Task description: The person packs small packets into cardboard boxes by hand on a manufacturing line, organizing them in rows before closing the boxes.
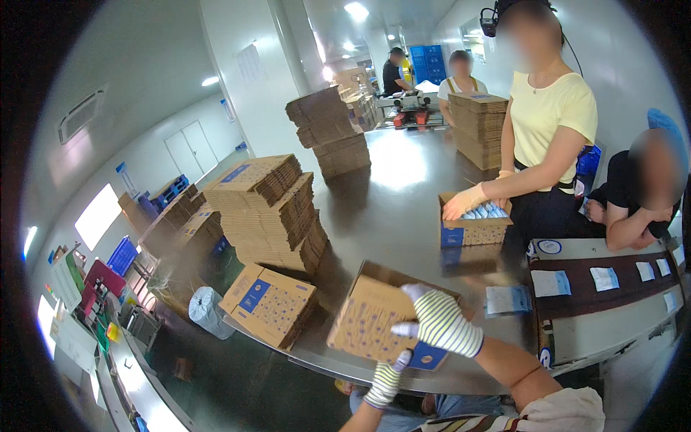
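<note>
My right hand [437,320], in a striped knit glove, grips the top edge of an opened brown cardboard box [371,317] with blue printing, standing on the steel table [392,194]. My left hand [386,380], also gloved, holds the box's lower corner near the table's front edge. The box is tilted toward me, with its open side facing away. Just left of it lies a flat folded carton [268,302].
Tall stacks of flat cartons [277,212] stand on the table's left and far side. A person in a yellow shirt [551,122] reaches into a filled box [475,223]. A conveyor [604,284] with white packets runs at the right. A seated person leans on it.
</note>
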The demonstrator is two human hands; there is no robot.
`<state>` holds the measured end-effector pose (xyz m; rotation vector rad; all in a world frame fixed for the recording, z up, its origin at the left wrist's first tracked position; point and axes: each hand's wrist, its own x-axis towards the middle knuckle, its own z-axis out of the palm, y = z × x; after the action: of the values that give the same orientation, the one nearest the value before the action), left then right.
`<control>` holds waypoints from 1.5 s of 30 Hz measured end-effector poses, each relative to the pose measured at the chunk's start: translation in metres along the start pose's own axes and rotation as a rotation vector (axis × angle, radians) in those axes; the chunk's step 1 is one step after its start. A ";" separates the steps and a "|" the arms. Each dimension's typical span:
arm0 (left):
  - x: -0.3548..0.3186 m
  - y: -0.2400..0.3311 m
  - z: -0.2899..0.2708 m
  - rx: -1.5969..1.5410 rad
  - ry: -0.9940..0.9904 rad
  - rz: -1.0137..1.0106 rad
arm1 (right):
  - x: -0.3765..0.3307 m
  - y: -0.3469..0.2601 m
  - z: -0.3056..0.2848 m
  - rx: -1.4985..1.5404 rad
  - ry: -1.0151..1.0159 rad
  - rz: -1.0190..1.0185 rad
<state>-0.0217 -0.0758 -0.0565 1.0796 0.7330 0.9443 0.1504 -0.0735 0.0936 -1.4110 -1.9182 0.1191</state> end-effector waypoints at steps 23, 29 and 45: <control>-0.027 0.148 -0.066 2.165 -0.473 0.463 | -0.019 0.016 0.063 -0.153 -0.409 -0.548; -0.009 0.094 -0.040 1.743 -0.753 0.700 | -0.009 0.046 0.081 -0.023 0.076 -0.366; 0.012 0.087 0.010 1.619 -0.404 0.595 | 0.007 0.071 0.116 0.846 0.079 0.113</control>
<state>-0.0312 -0.0541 0.0287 2.9212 0.7909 0.3977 0.1350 -0.0007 -0.0203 -0.9116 -1.4371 0.8105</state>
